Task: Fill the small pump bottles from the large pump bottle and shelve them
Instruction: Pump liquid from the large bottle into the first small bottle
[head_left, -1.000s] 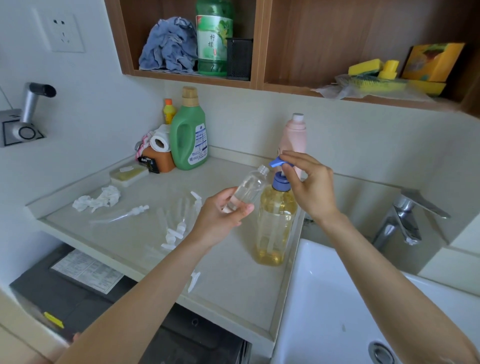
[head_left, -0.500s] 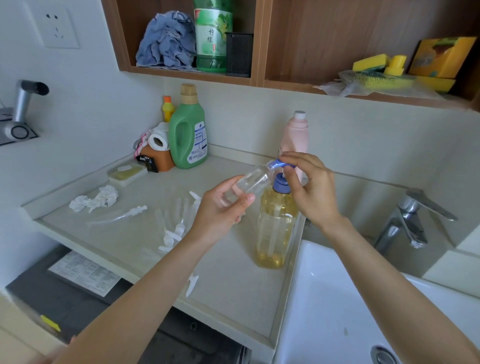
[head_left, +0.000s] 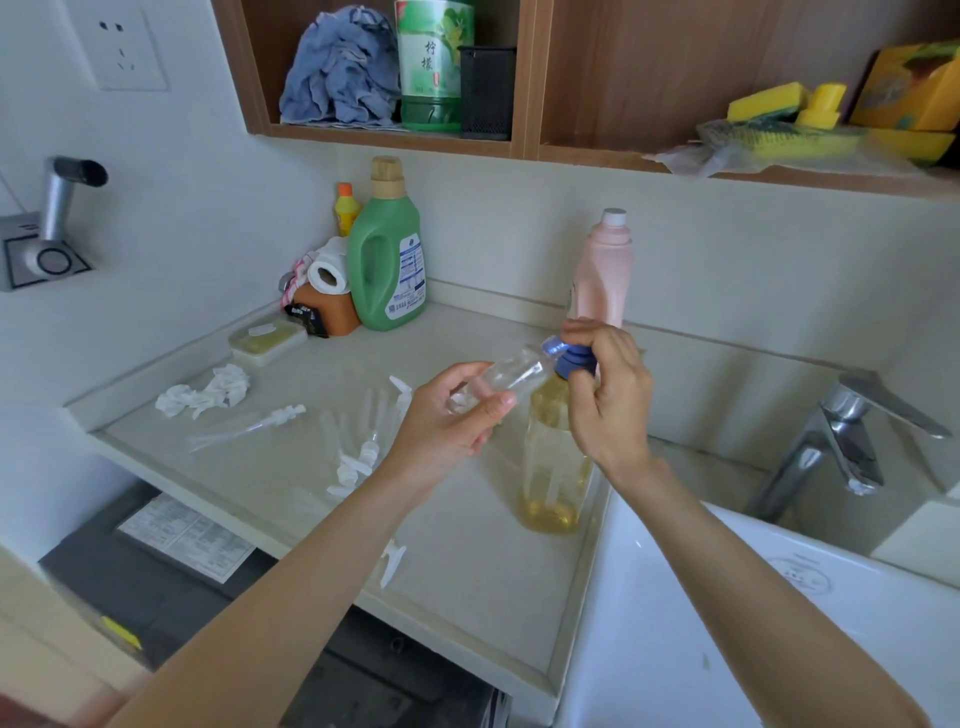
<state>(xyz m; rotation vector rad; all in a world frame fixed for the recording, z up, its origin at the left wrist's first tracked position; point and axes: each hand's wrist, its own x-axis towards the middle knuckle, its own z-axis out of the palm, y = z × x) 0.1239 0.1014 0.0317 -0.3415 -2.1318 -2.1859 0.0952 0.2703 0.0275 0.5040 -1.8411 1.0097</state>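
The large pump bottle (head_left: 553, 457), clear with yellow liquid and a blue pump head (head_left: 569, 358), stands on the counter near the sink edge. My right hand (head_left: 605, 395) rests on top of the blue pump, fingers curled over it. My left hand (head_left: 447, 421) grips a small clear bottle (head_left: 511, 374), tilted with its open mouth up against the blue spout. Several small white pump tops with tubes (head_left: 358, 457) lie on the counter to the left. The wooden shelf (head_left: 395, 137) hangs above.
A green detergent bottle (head_left: 387, 260), a pink bottle (head_left: 605, 265), a paper roll (head_left: 327, 270) and crumpled tissue (head_left: 208, 395) sit on the counter (head_left: 467, 597). The white sink (head_left: 727, 623) and chrome tap (head_left: 841, 436) are at the right. The shelf holds a blue rag, a green bottle and yellow sponges.
My left hand has tilted the small bottle and brought its mouth up to the blue spout. My right hand has stayed on the pump head.
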